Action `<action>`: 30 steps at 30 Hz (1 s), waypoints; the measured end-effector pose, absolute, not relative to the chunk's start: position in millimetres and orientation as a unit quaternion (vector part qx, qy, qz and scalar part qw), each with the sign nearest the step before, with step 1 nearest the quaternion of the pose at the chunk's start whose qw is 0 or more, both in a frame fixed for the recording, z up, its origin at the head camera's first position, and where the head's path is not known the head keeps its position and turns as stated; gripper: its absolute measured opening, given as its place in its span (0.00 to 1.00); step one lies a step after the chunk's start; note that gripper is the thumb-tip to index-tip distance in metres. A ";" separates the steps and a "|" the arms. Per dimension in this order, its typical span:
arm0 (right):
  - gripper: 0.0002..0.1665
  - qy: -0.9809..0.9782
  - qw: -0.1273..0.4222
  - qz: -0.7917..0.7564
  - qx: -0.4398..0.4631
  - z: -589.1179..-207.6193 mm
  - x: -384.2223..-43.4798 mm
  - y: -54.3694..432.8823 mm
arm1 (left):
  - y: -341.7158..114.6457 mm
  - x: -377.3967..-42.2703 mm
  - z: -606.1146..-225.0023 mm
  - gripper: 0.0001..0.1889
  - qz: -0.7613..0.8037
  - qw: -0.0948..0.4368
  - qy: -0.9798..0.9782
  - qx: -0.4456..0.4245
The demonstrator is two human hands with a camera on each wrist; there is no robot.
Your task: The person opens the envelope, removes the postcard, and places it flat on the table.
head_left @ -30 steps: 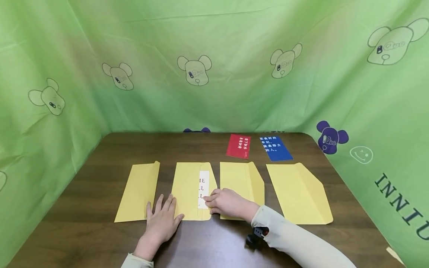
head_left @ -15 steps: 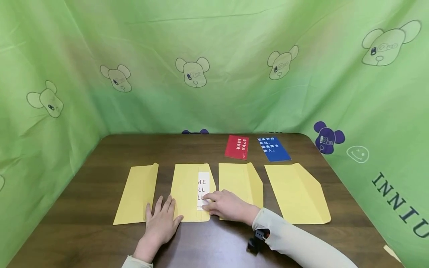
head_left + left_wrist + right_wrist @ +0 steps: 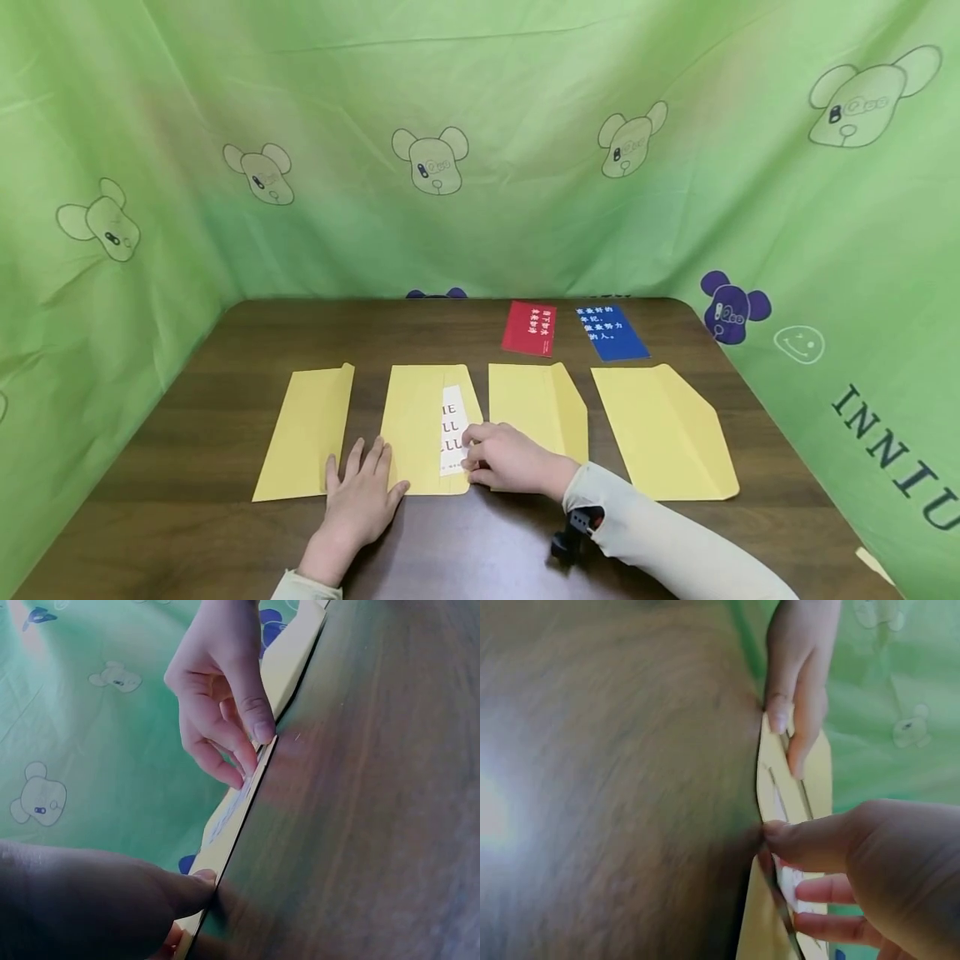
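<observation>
A yellow envelope [image 3: 411, 417], second from the left in a row, lies on the table with its flap to the right. From its opening sticks a white card [image 3: 452, 433] with dark printed letters, slightly askew; its left part is hidden inside. My right hand [image 3: 510, 458] holds the card's right edge near the lower corner with bent fingers, the thumb [image 3: 784, 834] low by the envelope's near edge. My left hand [image 3: 358, 504] lies with fingers spread, resting on the envelope's lower left edge and partly over the leftmost envelope [image 3: 303, 433].
To the right lie two more yellow envelopes, one [image 3: 521, 392] partly under my right hand and another [image 3: 660, 433] beyond it. A red card [image 3: 529, 327] and a blue card [image 3: 611, 332] lie at the back. A green printed curtain [image 3: 337, 242] surrounds the table [image 3: 465, 558].
The white card's lower end has swung out to the right, so it now lies tilted and more lettering shows. My right hand has shifted slightly; my left hand stays put.
</observation>
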State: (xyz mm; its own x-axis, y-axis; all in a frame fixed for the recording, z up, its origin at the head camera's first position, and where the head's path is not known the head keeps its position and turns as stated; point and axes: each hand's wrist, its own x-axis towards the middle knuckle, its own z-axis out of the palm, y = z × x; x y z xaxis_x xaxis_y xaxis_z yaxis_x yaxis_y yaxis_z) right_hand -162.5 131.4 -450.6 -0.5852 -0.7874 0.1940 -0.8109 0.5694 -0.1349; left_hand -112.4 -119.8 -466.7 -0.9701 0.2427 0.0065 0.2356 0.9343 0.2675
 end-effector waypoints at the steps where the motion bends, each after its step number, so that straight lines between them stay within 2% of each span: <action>1: 0.03 -0.888 0.045 0.116 0.443 -449.8 -161.7 131.1 | -119.9 -112.3 -466.7 0.33 0.135 0.015 0.983 0.121; 3: 0.05 -0.892 0.016 0.144 0.428 -448.5 -160.9 131.0 | -120.5 -111.8 -466.9 0.33 0.135 0.018 0.984 0.119; 6: 0.12 -0.897 -0.039 0.198 0.392 -445.9 -160.2 132.8 | -121.1 -111.1 -467.6 0.33 0.132 0.021 0.984 0.117; 11: 0.25 -0.891 -0.089 0.303 0.326 -440.5 -162.6 139.0 | -119.6 -112.6 -466.2 0.33 0.132 0.013 0.984 0.123; 17: 0.34 -0.853 -0.176 0.435 0.230 -439.0 -161.7 141.0 | -118.1 -114.6 -463.1 0.33 0.130 0.013 0.984 0.123; 22: 0.36 -0.768 -0.223 0.577 0.166 -442.6 -160.4 137.9 | -117.7 -114.3 -462.5 0.33 0.130 0.013 0.984 0.123; 30: 0.36 -0.647 -0.246 0.715 0.098 -447.8 -161.4 135.6 | -118.0 -113.6 -463.9 0.33 0.131 0.012 0.984 0.123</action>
State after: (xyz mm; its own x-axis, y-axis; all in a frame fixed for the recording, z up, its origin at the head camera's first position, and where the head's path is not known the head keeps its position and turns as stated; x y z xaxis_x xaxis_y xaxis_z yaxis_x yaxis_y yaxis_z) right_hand -161.4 135.6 -447.8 -0.8594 -0.4793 -0.1782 0.2252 -0.0419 -0.9734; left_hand -113.6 -118.0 -463.9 -0.9694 0.2454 0.0093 0.2393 0.9351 0.2612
